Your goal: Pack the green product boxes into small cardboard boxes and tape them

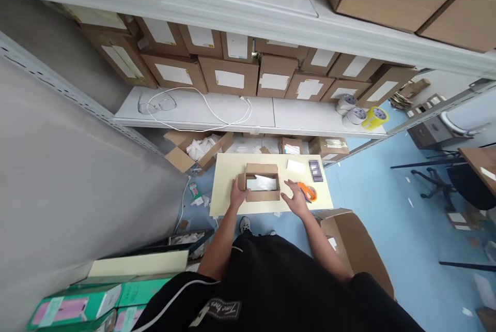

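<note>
On the pale yellow table [228, 166] stands a small cardboard box [263, 196] with its flaps open. Inside it lie crumpled white paper [265, 183] and a pale green item, partly covered by the paper. My left hand [237, 195] grips the box at its left side flap, thumb toward the front edge. Just off the box's right side, my right hand [295, 199] hovers with fingers spread and nothing in it. Close beside that hand lies an orange tape dispenser [307, 192] with a roll of tape.
A white card [295, 166] and dark purple packs [315, 170] lie at the table's right rear. Shelves ahead hold labelled boxes [228, 78], tape rolls [374, 117], glasses and a white cable [201, 95]. Open cartons flank the table, one [356, 249] at right; green boxes [145, 290] sit lower left.
</note>
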A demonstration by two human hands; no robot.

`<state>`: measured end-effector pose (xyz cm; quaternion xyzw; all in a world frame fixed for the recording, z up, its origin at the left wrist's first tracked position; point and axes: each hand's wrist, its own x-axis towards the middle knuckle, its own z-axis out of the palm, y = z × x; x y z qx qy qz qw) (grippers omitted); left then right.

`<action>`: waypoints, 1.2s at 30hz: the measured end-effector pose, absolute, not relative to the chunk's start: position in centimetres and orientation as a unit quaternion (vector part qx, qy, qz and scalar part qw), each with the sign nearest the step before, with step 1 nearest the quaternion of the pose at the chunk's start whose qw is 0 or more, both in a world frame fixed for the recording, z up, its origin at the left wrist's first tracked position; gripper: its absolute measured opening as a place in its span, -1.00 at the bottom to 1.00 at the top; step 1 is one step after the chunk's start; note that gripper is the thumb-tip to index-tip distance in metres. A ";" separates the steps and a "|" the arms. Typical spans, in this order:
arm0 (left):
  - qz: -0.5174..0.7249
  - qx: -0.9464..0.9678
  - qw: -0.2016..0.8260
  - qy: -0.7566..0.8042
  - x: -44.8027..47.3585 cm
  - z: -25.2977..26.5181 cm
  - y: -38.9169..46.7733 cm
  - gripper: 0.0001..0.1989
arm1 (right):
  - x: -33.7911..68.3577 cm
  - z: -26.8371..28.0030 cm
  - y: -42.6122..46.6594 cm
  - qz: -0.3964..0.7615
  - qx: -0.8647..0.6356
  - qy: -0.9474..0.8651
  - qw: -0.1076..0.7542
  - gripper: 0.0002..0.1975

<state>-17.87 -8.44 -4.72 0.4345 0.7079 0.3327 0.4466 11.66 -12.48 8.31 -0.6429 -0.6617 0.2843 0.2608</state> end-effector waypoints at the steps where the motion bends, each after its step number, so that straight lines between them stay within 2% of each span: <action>1: 0.322 0.406 0.466 0.718 -18.4 -5.0 -8.7 -0.12 | 11.5 8.0 -12.7 0.285 -0.646 -0.660 0.255 -0.45; 4: 0.310 0.380 0.506 0.709 -19.3 -5.4 -9.3 -0.34 | 11.1 7.1 -13.0 0.285 -0.650 -0.662 0.241 -0.43; 6: 0.337 0.429 0.483 0.685 -19.3 -5.3 -9.8 -0.45 | 10.7 6.2 -13.1 0.285 -0.651 -0.663 0.234 -0.41; 8: 0.334 0.515 0.457 0.643 -19.1 -5.2 -10.2 -0.39 | 10.5 5.3 -13.4 0.288 -0.661 -0.655 0.226 -0.37; 11: 0.244 0.632 0.456 0.577 -18.5 -5.1 -10.7 -0.12 | 10.5 3.7 -14.3 0.303 -0.685 -0.633 0.197 -0.31; 13: 0.206 0.658 0.453 0.566 -18.2 -5.4 -11.1 -0.10 | 10.6 2.7 -14.9 0.320 -0.694 -0.620 0.177 -0.27; 15: 0.206 0.662 0.442 0.569 -18.1 -5.6 -11.4 -0.22 | 10.9 1.6 -15.3 0.331 -0.699 -0.610 0.171 -0.26; 20: 0.226 0.666 0.400 0.588 -18.4 -5.1 -11.3 -0.59 | 10.8 -1.0 -14.6 0.358 -0.734 -0.538 0.211 -0.42; 23: 0.251 0.656 0.353 0.618 -18.1 -4.3 -10.6 -0.65 | 10.1 -2.1 -14.1 0.346 -0.751 -0.513 0.231 -0.37; 26: 0.248 0.644 0.322 0.649 -17.1 -3.7 -9.4 -0.53 | 9.6 -2.6 -14.3 0.300 -0.709 -0.601 0.216 -0.31; 29: 0.243 0.630 0.321 0.664 -15.9 -3.3 -7.5 -0.35 | 9.9 -2.8 -15.1 0.308 -0.648 -0.681 0.145 -0.28; 33: 0.259 0.602 0.383 0.651 -15.5 -2.8 -4.3 0.02 | 10.4 -2.8 -15.9 0.324 -0.642 -0.691 0.071 -0.19; 36: 0.261 0.559 0.441 0.652 -15.7 -2.6 -2.5 0.13 | 10.6 -3.0 -15.6 0.335 -0.647 -0.681 0.076 -0.17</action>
